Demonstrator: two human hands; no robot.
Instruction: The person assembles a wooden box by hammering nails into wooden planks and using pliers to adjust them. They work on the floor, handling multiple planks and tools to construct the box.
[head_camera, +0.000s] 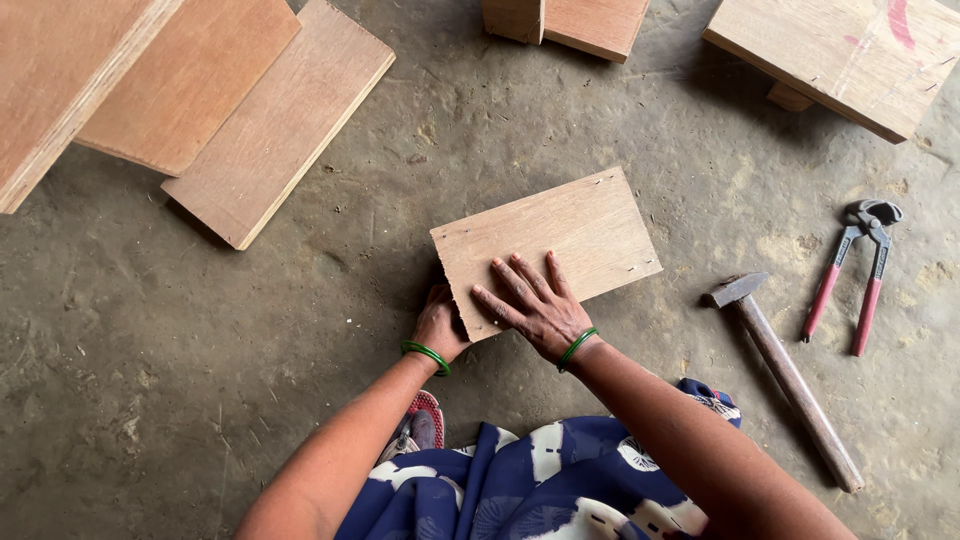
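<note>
Plywood board (560, 235) is lying on the concrete floor (200, 350), centre of view. Right hand (535, 305) is pressing flat on the board's near edge, grip open, fingers spread. Left hand (440, 322) is curling around the board's near-left corner, gripping it. Hammer (785, 375) and red-handled pincers (855, 270) are lying right of the board, well apart.

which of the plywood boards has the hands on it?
The small centre board: right hand flat on top, left hand at its near-left corner. The other boards lie untouched along the top edge.
</note>
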